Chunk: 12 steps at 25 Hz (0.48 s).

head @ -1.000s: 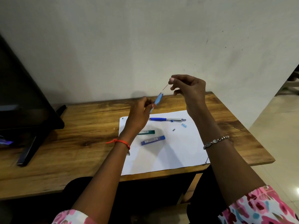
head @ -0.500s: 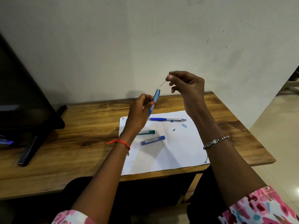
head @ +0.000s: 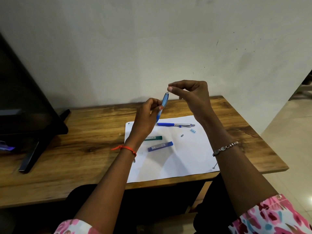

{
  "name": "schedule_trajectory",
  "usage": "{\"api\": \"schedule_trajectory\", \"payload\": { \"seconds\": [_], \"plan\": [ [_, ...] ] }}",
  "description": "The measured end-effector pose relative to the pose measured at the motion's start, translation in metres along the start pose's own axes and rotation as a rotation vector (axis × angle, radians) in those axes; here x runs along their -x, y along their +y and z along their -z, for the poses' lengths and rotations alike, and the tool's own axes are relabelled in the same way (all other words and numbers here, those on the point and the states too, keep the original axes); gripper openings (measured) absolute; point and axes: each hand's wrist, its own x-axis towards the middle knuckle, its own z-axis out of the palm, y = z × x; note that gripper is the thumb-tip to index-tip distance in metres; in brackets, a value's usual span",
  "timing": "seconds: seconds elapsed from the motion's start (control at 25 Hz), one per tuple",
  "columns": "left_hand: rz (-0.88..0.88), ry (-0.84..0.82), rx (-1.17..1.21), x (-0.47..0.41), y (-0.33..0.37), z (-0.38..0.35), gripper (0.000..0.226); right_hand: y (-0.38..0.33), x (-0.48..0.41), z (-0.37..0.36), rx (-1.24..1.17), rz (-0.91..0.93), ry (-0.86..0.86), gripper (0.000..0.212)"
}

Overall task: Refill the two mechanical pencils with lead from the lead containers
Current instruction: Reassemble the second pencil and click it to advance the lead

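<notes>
— Two mechanical pencils are counted. One, the light blue pencil [head: 164, 103], is held raised above the counter [head: 87, 132], nearly upright, by the left hand [head: 146, 119], whose fingers are closed around its lower barrel.

— And the second?

— The dark blue pencil [head: 174, 124] is laid flat on the white sheet [head: 177, 157], just beyond the left hand and below the right hand [head: 190, 97].

— What is gripped by the right hand?

— Its thumb and forefinger are pinched together right at the open top end of the light blue pencil. Whether a lead is held there cannot be told; anything so thin is hidden by the fingertips.

— How many lead containers are seen?

— Two. A green container [head: 154, 137] is partly covered by the left wrist, and a blue container [head: 160, 146] is laid just nearer the body, to the right of that wrist.

— Any loose parts?

— Two small pieces are counted on the sheet below the right hand: a clear blue cap [head: 192, 131] and a tiny grey piece [head: 182, 135]. One black monitor stand [head: 28, 159] is seen well to the left of both hands.
</notes>
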Motion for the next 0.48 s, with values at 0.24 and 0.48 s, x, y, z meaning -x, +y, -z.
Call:
{"api": "schedule_trajectory", "payload": {
  "seconds": [0.24, 0.48],
  "plan": [
    [-0.001, -0.002, -0.002, 0.001, -0.001, 0.001, 0.013, 0.003, -0.002, 0.012, 0.086, -0.155, -0.039, 0.015],
    [0.012, -0.001, 0.005, -0.001, -0.001, 0.001, 0.014, 0.026, 0.004, 0.018, 0.889, -0.568, -0.651, 0.021]
  ]
}}
